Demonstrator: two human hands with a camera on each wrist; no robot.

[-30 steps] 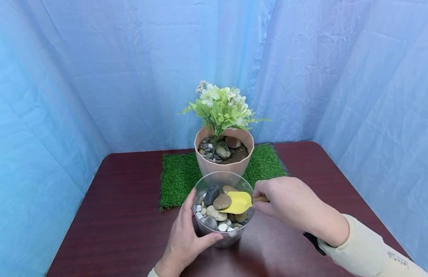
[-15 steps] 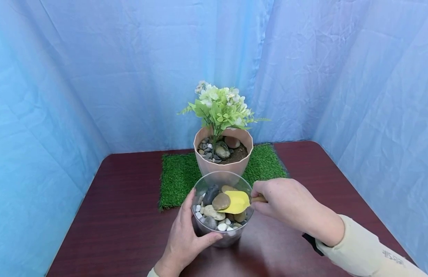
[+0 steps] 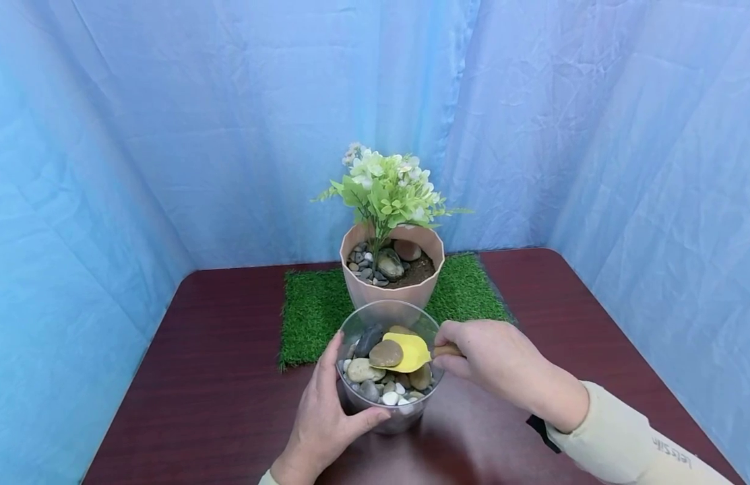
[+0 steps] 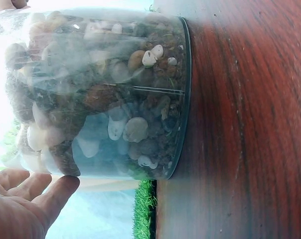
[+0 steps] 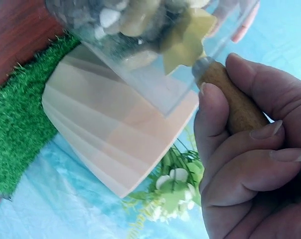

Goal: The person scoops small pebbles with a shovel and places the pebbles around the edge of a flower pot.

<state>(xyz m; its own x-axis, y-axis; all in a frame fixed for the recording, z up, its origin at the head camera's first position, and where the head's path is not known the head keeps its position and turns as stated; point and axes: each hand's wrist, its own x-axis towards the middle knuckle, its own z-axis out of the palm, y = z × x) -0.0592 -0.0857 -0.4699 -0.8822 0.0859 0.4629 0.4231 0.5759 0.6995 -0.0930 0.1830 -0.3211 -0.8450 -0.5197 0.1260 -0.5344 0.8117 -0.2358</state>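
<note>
While left hand (image 3: 323,419) holds clear container (image 3: 405,422), right hand (image 3: 498,360) grips yellow scoop (image 3: 416,351), 1 brown stone (image 3: 385,353) atop

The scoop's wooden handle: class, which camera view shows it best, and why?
The right wrist view: the wooden handle appears close up there, gripped by the right hand. The head view shows only a short piece beside the yellow blade; the left wrist view shows none of it.

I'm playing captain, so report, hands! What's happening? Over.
Left hand holds tub. Right hand grips scoop. Brown stone over scoop's tip, inside tub. More stones close around.
</note>
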